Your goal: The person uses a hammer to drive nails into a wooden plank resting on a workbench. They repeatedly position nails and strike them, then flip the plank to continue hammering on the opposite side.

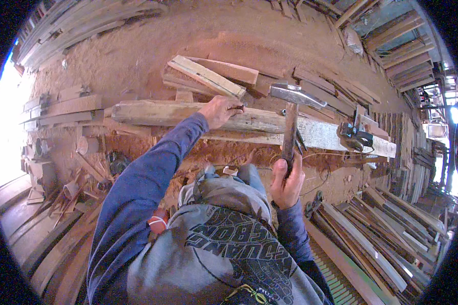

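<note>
My right hand point(287, 182) is wrapped round the wooden handle of a hammer point(290, 127), held upright with its metal head at the top, over the long wooden beam point(163, 113). My left hand point(219, 112) rests at the beam, its fingertips pinched together. Something small and dark shows at those fingertips, too small to name. Just beyond them ends a short plank point(206, 75) with a dark line along it. Partly hidden behind the hammer handle is a thin dark tool point(301, 141) whose kind I cannot make out.
A dark power tool point(355, 137) sits on the beam's right part. Loose boards point(336, 86) lie beyond the beam on reddish, dusty ground. Stacked timber point(376, 244) fills the lower right, and more planks point(81, 25) lie at the far left. A bucket point(87, 146) stands left.
</note>
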A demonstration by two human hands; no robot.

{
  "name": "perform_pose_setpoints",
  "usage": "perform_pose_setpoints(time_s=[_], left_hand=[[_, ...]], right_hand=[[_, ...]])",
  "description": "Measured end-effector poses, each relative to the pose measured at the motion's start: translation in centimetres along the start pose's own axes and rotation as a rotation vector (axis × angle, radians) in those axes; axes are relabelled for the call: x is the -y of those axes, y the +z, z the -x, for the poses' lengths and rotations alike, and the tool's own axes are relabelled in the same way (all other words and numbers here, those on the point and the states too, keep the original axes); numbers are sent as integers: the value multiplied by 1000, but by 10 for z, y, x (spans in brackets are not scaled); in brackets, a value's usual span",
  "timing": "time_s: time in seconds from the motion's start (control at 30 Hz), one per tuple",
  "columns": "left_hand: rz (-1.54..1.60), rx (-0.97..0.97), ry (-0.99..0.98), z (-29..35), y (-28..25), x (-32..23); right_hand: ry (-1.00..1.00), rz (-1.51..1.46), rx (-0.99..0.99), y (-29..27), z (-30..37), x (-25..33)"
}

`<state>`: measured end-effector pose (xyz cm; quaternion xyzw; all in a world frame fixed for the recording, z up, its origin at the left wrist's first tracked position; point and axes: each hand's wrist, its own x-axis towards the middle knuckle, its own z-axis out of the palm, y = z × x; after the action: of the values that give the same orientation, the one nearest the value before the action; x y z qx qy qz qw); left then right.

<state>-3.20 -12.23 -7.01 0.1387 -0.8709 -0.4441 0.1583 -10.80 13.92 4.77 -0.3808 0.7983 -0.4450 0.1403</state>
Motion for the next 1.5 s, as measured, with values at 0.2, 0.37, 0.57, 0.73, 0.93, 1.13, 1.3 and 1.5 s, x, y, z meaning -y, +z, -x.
perform_pose_setpoints(time_s=[0.2, 0.37, 0.57, 0.73, 0.93, 1.13, 1.3, 1.5], left_hand=[[-37, -41, 37, -9, -4, 4], [-60, 52, 165, -14, 0, 13], [9, 112, 219, -18, -6, 18], [33, 143, 245, -21, -6, 17], [94, 182, 229, -26, -7, 15], [30, 147, 271, -25, 2, 28], [322, 283, 19, -35, 5, 39], [-45, 138, 320, -26, -3, 24]], right_hand=[[-17, 53, 27, 2, -7, 1], [-45, 29, -61, 10, -1, -6], [129, 271, 150, -2, -1, -16], [-45, 52, -277, -11, 6, -6], [34, 409, 163, -5, -4, -3], [-56, -199, -257, -13, 9, -3], [189, 423, 292, -4, -6, -13], [10, -33, -247, -25, 5, 5]])
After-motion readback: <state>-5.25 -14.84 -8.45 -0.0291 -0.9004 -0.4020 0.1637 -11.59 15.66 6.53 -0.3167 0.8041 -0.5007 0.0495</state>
